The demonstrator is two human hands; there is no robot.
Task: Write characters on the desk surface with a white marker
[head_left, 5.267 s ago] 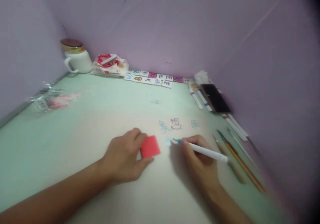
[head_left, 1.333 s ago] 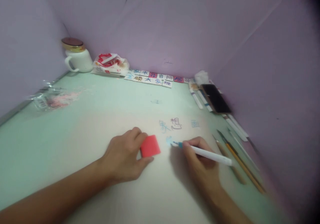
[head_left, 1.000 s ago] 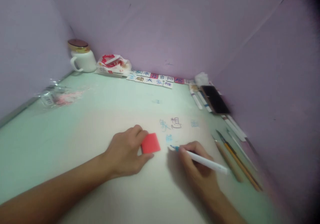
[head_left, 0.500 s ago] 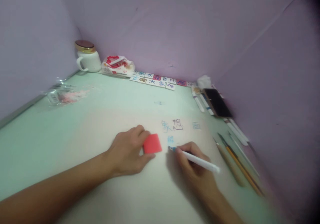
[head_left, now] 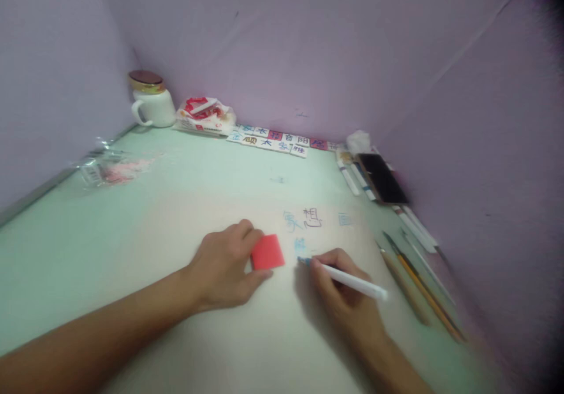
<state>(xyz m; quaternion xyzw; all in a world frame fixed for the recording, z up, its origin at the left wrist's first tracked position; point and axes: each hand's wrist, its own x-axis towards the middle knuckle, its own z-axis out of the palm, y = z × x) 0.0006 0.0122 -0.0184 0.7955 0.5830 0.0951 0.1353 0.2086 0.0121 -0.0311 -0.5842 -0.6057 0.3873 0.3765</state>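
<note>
Pen [head_left: 351,280], right of centre on the sheet [head_left: 247,347], pinched by the right hand [head_left: 348,309]; left hand [head_left: 224,268] grasps the red block [head_left: 268,252] mid-frame. I'd keep strokes light, both grips steady.

Both our hands grip, near each other and not touching.
We slant our left forearm [head_left: 110,332] in from the lower left, bare, the wrist [head_left: 189,288] nearly in line with it; the left hand [head_left: 227,265] lies back upward, its bent fingers [head_left: 249,232] and straighter thumb [head_left: 262,276] closed in a wide pinch. We bring our right forearm [head_left: 396,364] up from the lower right, and the right hand [head_left: 346,288] curls inward, fingertips [head_left: 316,265] gathered in a tight, pen-style hold.
</note>
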